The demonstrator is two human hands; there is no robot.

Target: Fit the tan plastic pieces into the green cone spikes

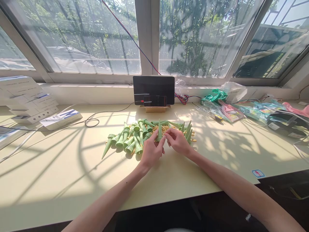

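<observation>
A heap of several green plastic cones [131, 138] lies on the pale yellow table [72, 167], mixed with small yellow pieces [166, 128]. My left hand [151, 151] pinches one green cone [159, 131], held upright with its tip up, at the heap's near edge. My right hand [178, 140] is closed in a pinch right beside the cone's base, fingertips meeting those of the left hand. What the right fingers hold is too small to make out.
A dark tablet [154, 89] with a phone [154, 101] on a stand is at the back by the window. Boxes and booklets [31, 103] are stacked at the left, with cables [91, 122]. Plastic bags [231, 106] and a dark object [287, 122] crowd the right.
</observation>
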